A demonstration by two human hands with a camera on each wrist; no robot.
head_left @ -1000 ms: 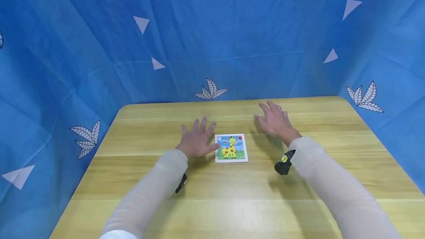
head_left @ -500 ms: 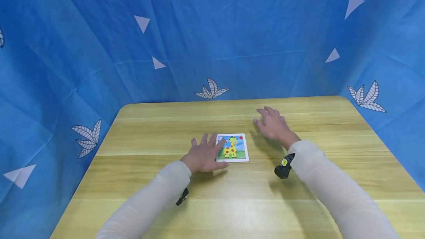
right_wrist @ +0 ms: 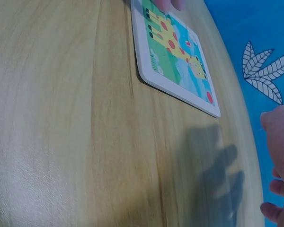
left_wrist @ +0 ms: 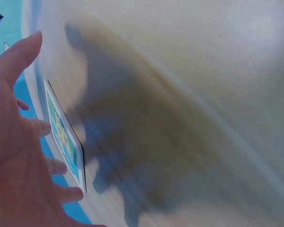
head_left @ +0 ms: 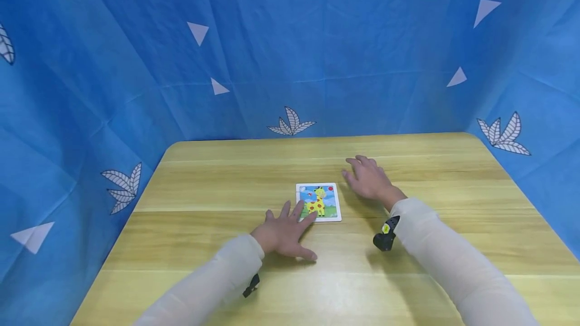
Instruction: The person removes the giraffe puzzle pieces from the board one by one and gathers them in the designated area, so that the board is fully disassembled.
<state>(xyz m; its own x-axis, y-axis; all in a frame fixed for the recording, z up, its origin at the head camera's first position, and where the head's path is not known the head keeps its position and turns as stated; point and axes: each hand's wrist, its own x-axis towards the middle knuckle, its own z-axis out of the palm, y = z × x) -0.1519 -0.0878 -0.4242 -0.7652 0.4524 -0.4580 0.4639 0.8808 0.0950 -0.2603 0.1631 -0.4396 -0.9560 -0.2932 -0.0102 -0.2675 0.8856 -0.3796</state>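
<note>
A square giraffe picture board (head_left: 325, 200) with a white border lies flat on the wooden table (head_left: 204, 180), picture side up. Spread fingers of my left hand (head_left: 285, 235) overlap its lower left corner in the head view. In the left wrist view that hand (left_wrist: 19, 151) is raised over the table, its shadow cast on the wood, and nothing is in it. My right hand (head_left: 369, 180) hovers to the right of the board with loosely bent fingers, holding nothing. From the right wrist, the board (right_wrist: 175, 52) shows left of that hand (right_wrist: 281, 146), and fingertips of the left hand reach its far side.
A blue curtain (head_left: 254, 54) with white leaf and triangle prints hangs behind the table and along both sides. Black wrist cameras (head_left: 386, 234) sit under both pale sleeves (head_left: 453, 255).
My left hand has moved from the board's left side down and toward me, crossing its lower left corner. The right hand has come slightly nearer. The board stays in place on the table.
</note>
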